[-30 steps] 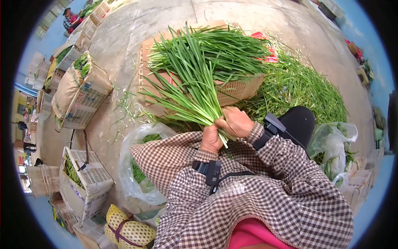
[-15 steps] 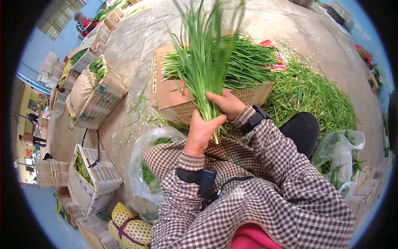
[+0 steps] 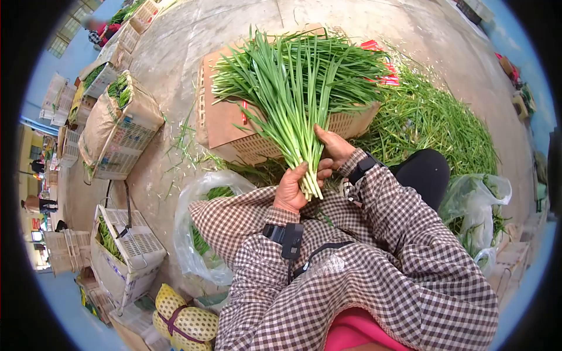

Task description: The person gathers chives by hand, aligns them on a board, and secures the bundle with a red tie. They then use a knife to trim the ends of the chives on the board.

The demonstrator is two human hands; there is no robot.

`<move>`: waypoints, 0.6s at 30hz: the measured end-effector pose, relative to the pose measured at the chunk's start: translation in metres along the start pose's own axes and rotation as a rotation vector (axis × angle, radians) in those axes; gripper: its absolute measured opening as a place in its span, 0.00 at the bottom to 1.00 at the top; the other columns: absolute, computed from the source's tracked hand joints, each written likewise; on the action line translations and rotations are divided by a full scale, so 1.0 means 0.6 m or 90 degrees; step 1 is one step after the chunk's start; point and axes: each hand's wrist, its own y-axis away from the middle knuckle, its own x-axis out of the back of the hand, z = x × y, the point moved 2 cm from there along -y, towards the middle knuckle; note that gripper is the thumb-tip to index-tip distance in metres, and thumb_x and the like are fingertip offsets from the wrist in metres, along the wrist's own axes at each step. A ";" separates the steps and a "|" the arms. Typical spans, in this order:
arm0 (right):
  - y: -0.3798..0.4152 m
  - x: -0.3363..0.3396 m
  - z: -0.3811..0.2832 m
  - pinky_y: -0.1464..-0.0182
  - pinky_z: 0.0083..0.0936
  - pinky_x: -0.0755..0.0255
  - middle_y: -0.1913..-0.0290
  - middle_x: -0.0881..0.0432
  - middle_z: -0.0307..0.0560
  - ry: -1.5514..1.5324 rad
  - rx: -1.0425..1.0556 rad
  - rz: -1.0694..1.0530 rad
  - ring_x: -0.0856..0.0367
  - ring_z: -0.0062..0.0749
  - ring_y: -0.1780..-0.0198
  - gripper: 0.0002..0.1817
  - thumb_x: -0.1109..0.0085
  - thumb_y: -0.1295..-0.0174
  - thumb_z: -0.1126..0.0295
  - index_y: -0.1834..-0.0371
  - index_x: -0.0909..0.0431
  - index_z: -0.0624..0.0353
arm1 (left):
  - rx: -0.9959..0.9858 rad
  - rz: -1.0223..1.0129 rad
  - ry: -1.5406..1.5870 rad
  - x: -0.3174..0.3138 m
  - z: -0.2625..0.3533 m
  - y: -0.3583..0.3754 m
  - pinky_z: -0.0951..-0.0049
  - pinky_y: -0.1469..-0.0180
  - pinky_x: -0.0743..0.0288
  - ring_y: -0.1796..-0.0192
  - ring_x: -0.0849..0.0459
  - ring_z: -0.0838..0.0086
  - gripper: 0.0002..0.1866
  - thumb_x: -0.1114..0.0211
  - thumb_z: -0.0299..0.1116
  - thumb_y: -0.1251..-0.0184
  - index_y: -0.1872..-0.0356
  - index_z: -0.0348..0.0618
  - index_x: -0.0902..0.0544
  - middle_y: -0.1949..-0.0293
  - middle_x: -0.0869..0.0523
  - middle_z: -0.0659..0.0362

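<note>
A bunch of garlic chives (image 3: 295, 111) fans out over my lap, its pale cut ends pointing down toward me. My left hand (image 3: 289, 190) is closed round the lower stems from the left. On the other side, my right hand (image 3: 336, 149) grips the same stems with its thumb on top; some of its fingers are hidden beneath them. The leaf tips overlap a larger pile of chives (image 3: 357, 76) lying on a cardboard sheet (image 3: 225, 126) over an upturned-looking plastic crate (image 3: 257, 149).
Loose leaves (image 3: 445, 126) are heaped at the right. Clear plastic bags (image 3: 182, 234) with greens stand on both sides of my lap. Crates (image 3: 132, 140) of greens line the left, and red strips (image 3: 370, 45) lie behind the pile. A person (image 3: 105, 32) sits far left.
The bunch has come down from a raised, blurred position and its leaves have spread over the pile. Both hands still hold it, the left slightly lower and further right.
</note>
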 end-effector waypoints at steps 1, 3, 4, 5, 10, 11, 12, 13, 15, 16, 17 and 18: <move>0.000 -0.002 0.000 0.88 0.16 0.43 0.70 0.20 0.44 0.018 0.021 0.041 0.32 0.20 0.84 0.26 0.64 0.31 0.44 0.54 0.30 0.56 | 0.001 0.002 0.001 -0.005 -0.004 -0.001 0.65 0.59 0.19 0.54 0.18 0.60 0.20 0.45 0.36 0.31 0.44 0.33 0.31 0.51 0.21 0.43; -0.010 0.021 0.012 0.80 0.20 0.32 0.66 0.20 0.43 0.041 0.043 0.004 0.26 0.22 0.76 0.28 0.55 0.36 0.41 0.52 0.29 0.57 | -0.046 0.111 -0.208 -0.010 -0.010 -0.006 0.73 0.68 0.20 0.65 0.16 0.69 0.17 0.40 0.30 0.35 0.49 0.34 0.29 0.62 0.17 0.50; 0.005 0.007 0.007 0.72 0.22 0.29 0.63 0.20 0.43 0.075 0.111 -0.057 0.24 0.24 0.70 0.30 0.48 0.40 0.42 0.50 0.30 0.58 | -0.071 0.200 -0.227 -0.038 -0.014 -0.006 0.78 0.74 0.23 0.72 0.18 0.76 0.15 0.34 0.25 0.41 0.54 0.34 0.26 0.69 0.18 0.58; 0.016 -0.008 -0.002 0.64 0.25 0.26 0.60 0.21 0.43 0.109 0.179 -0.118 0.22 0.25 0.64 0.33 0.41 0.44 0.42 0.48 0.30 0.59 | -0.072 0.199 -0.226 -0.054 -0.015 -0.006 0.78 0.74 0.23 0.72 0.18 0.76 0.15 0.34 0.25 0.41 0.54 0.34 0.26 0.69 0.18 0.58; 0.034 -0.042 -0.028 0.59 0.27 0.22 0.55 0.20 0.51 0.220 0.286 -0.138 0.19 0.33 0.61 0.29 0.35 0.46 0.63 0.44 0.34 0.64 | -0.202 0.243 -0.599 -0.114 -0.001 0.007 0.76 0.68 0.23 0.71 0.20 0.78 0.14 0.33 0.22 0.45 0.58 0.33 0.24 0.67 0.19 0.61; 0.035 -0.034 -0.029 0.59 0.27 0.22 0.55 0.20 0.51 0.219 0.286 -0.136 0.19 0.33 0.61 0.29 0.35 0.46 0.63 0.44 0.34 0.64 | -0.207 0.210 -0.563 -0.119 0.002 0.009 0.76 0.67 0.23 0.70 0.20 0.77 0.14 0.33 0.23 0.45 0.58 0.33 0.24 0.67 0.19 0.60; 0.037 -0.023 -0.030 0.64 0.25 0.23 0.57 0.20 0.49 0.129 0.191 -0.124 0.19 0.30 0.62 0.25 0.37 0.44 0.64 0.45 0.32 0.63 | -0.103 0.155 -0.510 -0.100 0.006 0.007 0.72 0.59 0.20 0.61 0.17 0.68 0.16 0.38 0.28 0.38 0.51 0.32 0.26 0.61 0.18 0.53; 0.037 -0.011 -0.031 0.69 0.23 0.24 0.59 0.20 0.46 0.040 0.097 -0.113 0.20 0.27 0.64 0.22 0.39 0.42 0.65 0.47 0.31 0.62 | -0.103 0.152 -0.512 -0.083 0.008 0.004 0.72 0.59 0.20 0.61 0.17 0.68 0.16 0.38 0.28 0.38 0.51 0.32 0.26 0.61 0.18 0.53; 0.032 0.004 -0.025 0.74 0.24 0.23 0.61 0.20 0.47 0.022 0.084 -0.122 0.19 0.28 0.66 0.19 0.42 0.40 0.66 0.48 0.31 0.62 | 0.007 0.075 -0.086 -0.050 -0.001 -0.001 0.61 0.51 0.21 0.49 0.19 0.55 0.19 0.48 0.32 0.31 0.43 0.31 0.32 0.51 0.21 0.44; 0.039 0.004 -0.018 0.72 0.25 0.22 0.61 0.19 0.46 0.013 0.079 -0.056 0.19 0.28 0.66 0.19 0.42 0.40 0.66 0.47 0.30 0.61 | 0.020 0.095 -0.114 -0.040 -0.004 -0.001 0.49 0.42 0.29 0.40 0.28 0.45 0.23 0.57 0.36 0.29 0.38 0.31 0.38 0.42 0.29 0.38; 0.042 0.005 -0.013 0.69 0.26 0.20 0.61 0.19 0.46 0.002 0.071 0.011 0.19 0.29 0.65 0.19 0.42 0.39 0.66 0.47 0.30 0.61 | 0.021 0.096 -0.112 -0.032 -0.007 -0.003 0.49 0.42 0.29 0.40 0.28 0.45 0.23 0.57 0.36 0.29 0.38 0.31 0.38 0.42 0.29 0.38; 0.036 0.016 -0.004 0.66 0.27 0.19 0.60 0.19 0.46 -0.013 0.080 -0.003 0.18 0.30 0.64 0.18 0.43 0.38 0.65 0.48 0.29 0.61 | 0.043 0.051 0.006 -0.027 -0.011 -0.002 0.47 0.40 0.32 0.39 0.31 0.44 0.24 0.58 0.37 0.29 0.38 0.31 0.39 0.42 0.30 0.37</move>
